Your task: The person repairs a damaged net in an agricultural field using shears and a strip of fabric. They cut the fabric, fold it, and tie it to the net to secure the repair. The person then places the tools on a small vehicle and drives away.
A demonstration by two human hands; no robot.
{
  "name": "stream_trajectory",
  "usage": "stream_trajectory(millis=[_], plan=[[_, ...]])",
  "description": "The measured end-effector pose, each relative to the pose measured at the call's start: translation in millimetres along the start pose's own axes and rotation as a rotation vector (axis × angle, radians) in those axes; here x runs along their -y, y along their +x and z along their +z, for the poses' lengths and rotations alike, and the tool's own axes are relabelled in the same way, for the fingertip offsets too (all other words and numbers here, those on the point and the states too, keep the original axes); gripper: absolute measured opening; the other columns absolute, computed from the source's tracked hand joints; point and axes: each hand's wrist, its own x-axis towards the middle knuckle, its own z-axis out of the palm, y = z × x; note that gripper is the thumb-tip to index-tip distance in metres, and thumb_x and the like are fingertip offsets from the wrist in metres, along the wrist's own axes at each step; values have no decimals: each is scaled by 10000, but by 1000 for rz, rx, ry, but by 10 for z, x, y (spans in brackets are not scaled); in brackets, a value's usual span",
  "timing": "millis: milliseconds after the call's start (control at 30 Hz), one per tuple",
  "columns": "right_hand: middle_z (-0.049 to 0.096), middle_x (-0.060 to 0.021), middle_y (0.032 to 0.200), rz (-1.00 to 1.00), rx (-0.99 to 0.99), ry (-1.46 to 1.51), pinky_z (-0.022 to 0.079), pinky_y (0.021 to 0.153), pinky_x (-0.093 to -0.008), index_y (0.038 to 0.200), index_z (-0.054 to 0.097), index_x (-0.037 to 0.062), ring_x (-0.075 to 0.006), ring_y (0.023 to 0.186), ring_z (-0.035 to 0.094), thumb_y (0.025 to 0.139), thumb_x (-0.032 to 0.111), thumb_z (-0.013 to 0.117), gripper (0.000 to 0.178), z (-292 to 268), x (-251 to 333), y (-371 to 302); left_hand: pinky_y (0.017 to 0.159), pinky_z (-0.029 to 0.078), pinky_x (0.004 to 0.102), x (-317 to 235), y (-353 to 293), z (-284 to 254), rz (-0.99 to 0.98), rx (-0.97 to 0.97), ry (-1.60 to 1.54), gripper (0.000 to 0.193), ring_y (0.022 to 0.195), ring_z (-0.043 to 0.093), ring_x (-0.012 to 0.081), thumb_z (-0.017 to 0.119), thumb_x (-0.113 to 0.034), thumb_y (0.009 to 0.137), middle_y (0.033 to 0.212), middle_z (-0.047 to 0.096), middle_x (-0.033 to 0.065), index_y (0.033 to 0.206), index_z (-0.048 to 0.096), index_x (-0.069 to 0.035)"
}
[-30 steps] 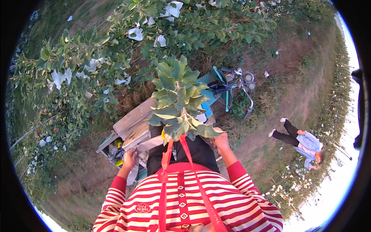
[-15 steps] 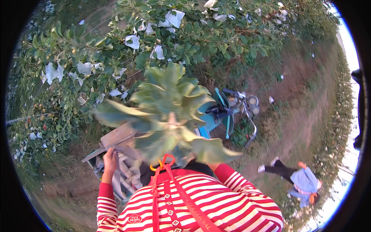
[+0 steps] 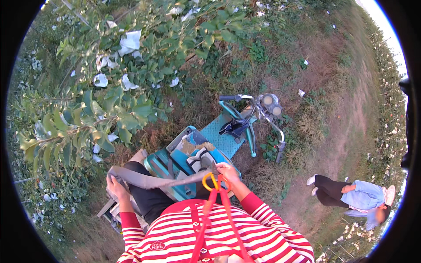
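Note:
A wide grey strap, like a belt or a band of cloth, sags between my two hands in front of my waist. My left hand grips its left end, fingers curled round it. Its other end is pinched in my right hand, beside a yellow ring that hangs from the red lanyard on my chest. Beyond the strap is the teal seat area of a three-wheeled vehicle, with a black-and-white cloth item lying on it.
The vehicle's handlebars and headlamps stand ahead to the right. Leafy tree branches with white bags reach in from the left. A person in a blue top stands on the right by the dirt track.
The strap now stretches across my front, and my right hand has come into sight holding it. Leaves that covered the middle have shifted left. My view has swung to the right.

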Motion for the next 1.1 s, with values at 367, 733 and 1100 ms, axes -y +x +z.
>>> stream_trajectory(millis=[367, 733, 1100], plan=[[649, -45, 888, 13, 111, 6, 528, 621, -274, 1028, 610, 52, -136, 726, 633, 927, 38, 517, 138, -562, 535, -260, 1053, 380, 474, -2090, 0, 737, -270, 680, -1114, 394, 1240, 474, 363, 425, -274, 997, 1317, 527, 206, 1207, 539, 39], [661, -104, 893, 218, 232, -225, 534, 618, -295, 1054, 585, 33, -192, 742, 669, 952, 101, 504, 147, -64, 292, -13, 604, 430, 297, -2809, -188, -1778, 461, -170, -668, 215, 644, 485, 173, 446, -238, 987, 793, 524, 67, 892, 495, -51], [646, -117, 797, 233, -124, -478, 547, 509, -301, 1008, 570, 40, -208, 624, 659, 941, 61, 466, 125, -1176, 634, 646, 741, 485, 373, -258, -1260, -3077, 299, -1074, 774, 193, 780, 582, 229, 481, -145, 978, 836, 593, 120, 976, 566, 28]])
